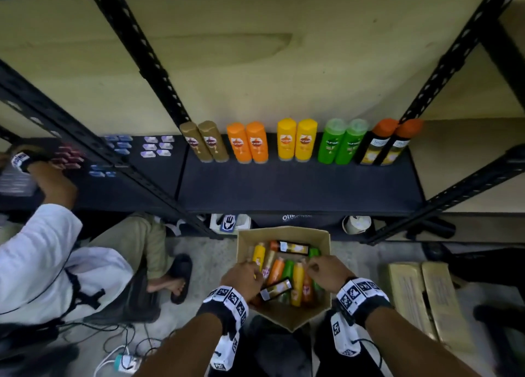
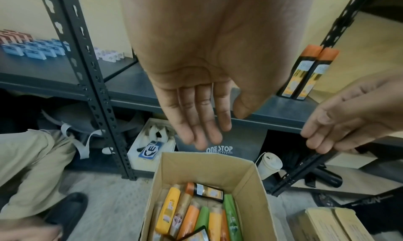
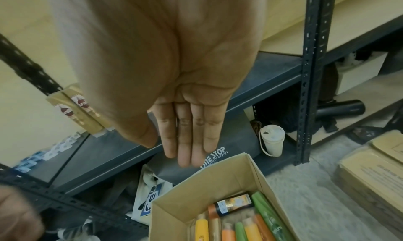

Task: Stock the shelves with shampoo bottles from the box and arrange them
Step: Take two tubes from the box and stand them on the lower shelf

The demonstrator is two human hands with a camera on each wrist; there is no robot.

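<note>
An open cardboard box (image 1: 284, 230) stands on the floor below me, filled with several lying shampoo bottles (image 1: 287, 274) in yellow, orange, green, gold and black. My left hand (image 1: 241, 280) hovers over the box's left side and my right hand (image 1: 326, 270) over its right side. In the wrist views the left hand (image 2: 218, 124) and right hand (image 3: 170, 148) show straight fingers and bare palms above the box (image 2: 207, 169) (image 3: 218, 179). On the dark shelf (image 1: 298, 186) stand upright pairs: gold (image 1: 204, 141), orange (image 1: 247, 142), yellow (image 1: 297, 139), green (image 1: 341, 141) and black bottles with orange caps (image 1: 386, 142).
Another person in white (image 1: 37, 263) crouches at the left, reaching among small boxes (image 1: 156, 146) on the neighbouring shelf; their sandalled foot (image 1: 181, 277) lies near the box. Closed cartons (image 1: 426, 300) sit at the right. A white cup (image 1: 356, 224) stands under the shelf. Cables (image 1: 125, 359) trail at the lower left.
</note>
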